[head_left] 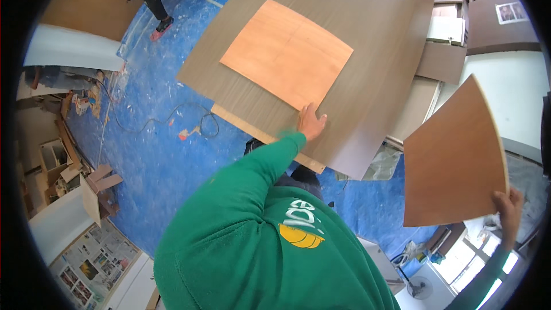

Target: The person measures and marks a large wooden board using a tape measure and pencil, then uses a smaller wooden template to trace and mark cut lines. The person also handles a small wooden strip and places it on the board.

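My left hand [310,123] reaches forward to the near corner of a flat orange-brown wooden panel [287,51]. The fingertips touch the panel's edge, and the thumb is held apart from them. This panel lies on a large sheet of grey-brown wood-grain board [379,28]. Out to the right, my right hand [508,206] is closed on the lower corner of a second brown wooden panel [453,161], which it holds up off the large board, tilted, with its pale edge showing.
A blue-covered floor [155,155] with a dark cable [152,120] extends to the left. Another person's leg [155,8] shows at the upper left. Wood offcuts [103,183] lie at the left; more boards [442,60] lean at the right. A fan [419,287] stands lower right.
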{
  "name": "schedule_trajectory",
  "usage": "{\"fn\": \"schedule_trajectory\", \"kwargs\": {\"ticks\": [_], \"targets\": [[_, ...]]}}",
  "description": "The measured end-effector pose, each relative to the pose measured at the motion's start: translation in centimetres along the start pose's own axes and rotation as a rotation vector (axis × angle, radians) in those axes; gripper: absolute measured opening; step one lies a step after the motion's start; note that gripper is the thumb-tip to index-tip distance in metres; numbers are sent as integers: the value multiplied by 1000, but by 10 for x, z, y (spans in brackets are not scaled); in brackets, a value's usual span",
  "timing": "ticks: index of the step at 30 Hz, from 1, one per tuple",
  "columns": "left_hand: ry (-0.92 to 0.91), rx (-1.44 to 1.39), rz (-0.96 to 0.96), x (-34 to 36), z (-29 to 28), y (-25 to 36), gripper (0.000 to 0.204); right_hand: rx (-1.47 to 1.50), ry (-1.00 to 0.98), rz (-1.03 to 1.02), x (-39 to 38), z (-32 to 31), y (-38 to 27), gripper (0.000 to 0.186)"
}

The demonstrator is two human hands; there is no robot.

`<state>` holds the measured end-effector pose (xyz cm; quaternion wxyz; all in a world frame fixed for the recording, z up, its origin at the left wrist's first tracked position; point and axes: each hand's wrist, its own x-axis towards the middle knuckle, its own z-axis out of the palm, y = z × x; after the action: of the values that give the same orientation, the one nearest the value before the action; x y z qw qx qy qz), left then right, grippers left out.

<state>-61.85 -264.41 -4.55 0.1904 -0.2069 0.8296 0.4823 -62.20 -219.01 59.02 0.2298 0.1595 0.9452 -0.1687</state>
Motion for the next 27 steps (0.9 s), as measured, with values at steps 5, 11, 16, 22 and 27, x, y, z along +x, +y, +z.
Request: {"fn": "schedule_trajectory", "kwargs": {"ticks": [5, 11, 16, 22, 27], "targets": [[-466, -1026, -573, -61, -32, -32, 77, 204, 369, -129, -118, -43, -8, 42], [-1101, -1622, -234, -160, -112, 64, 76, 657, 209, -205, -96, 44, -16, 47], [-212, -1321, -223, -147, -173, 29, 75, 872, 70, -198, -35, 240, 43, 42], [356, -595, -119, -151, -313, -125, 63, 654, -475, -171, -41, 537, 1, 35], [488, 60, -230, -131, -350, -245, 75, 757, -639, -24, -67, 708, -10, 46]]}}
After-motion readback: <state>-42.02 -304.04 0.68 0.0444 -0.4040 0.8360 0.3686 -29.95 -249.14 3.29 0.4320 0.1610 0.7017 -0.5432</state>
